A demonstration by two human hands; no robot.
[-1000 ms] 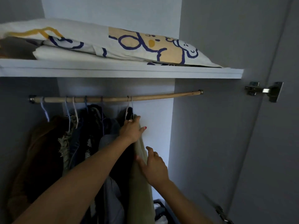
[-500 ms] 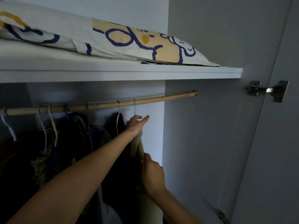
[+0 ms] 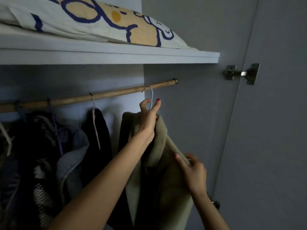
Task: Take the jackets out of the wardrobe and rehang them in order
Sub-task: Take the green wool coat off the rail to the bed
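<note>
Olive-beige jacket [image 3: 167, 171], pale blue hanger [image 3: 151, 98], white pillow [image 3: 93, 20] with navy-and-tan print

No readable text, label, brand or number showed anywhere; the pillow [image 3: 103, 22] on the shelf [image 3: 149, 58] bore only a blue-and-yellow cartoon drawing.

We see the left hand [image 3: 147, 120] pinching the light blue hanger [image 3: 150, 98] hooked on the wooden rail [image 3: 116, 94], while the right hand [image 3: 193, 171] holds the beige jacket [image 3: 167, 176] by its shoulder. Dark jackets [image 3: 49, 155] hang leftward.
</note>
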